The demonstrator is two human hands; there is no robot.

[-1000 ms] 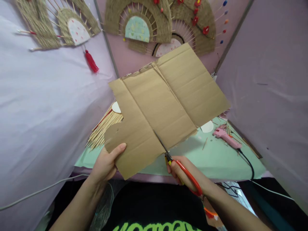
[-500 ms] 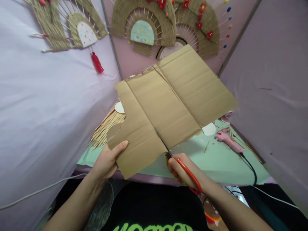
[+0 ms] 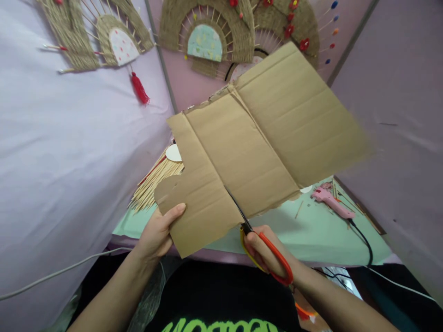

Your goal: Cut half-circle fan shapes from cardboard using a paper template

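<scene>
I hold a large creased sheet of brown cardboard (image 3: 256,143) up over the table. My left hand (image 3: 157,233) grips its near left corner, thumb lying on top. My right hand (image 3: 266,251) is closed in the red handles of a pair of scissors (image 3: 258,235). The dark blades sit in a cut that runs up from the cardboard's near edge along a crease. The sheet's far right part is tilted up and slightly blurred.
A mint-green table top (image 3: 311,230) lies under the cardboard. On it are a bundle of thin wooden sticks (image 3: 155,182) at left and a pink glue gun (image 3: 332,203) with a black cord at right. Woven fan decorations (image 3: 207,37) hang on the lilac cloth walls.
The cardboard's far right side has swung upward and to the right. The scissors have stayed in the cut, and both hands have shifted slightly right.
</scene>
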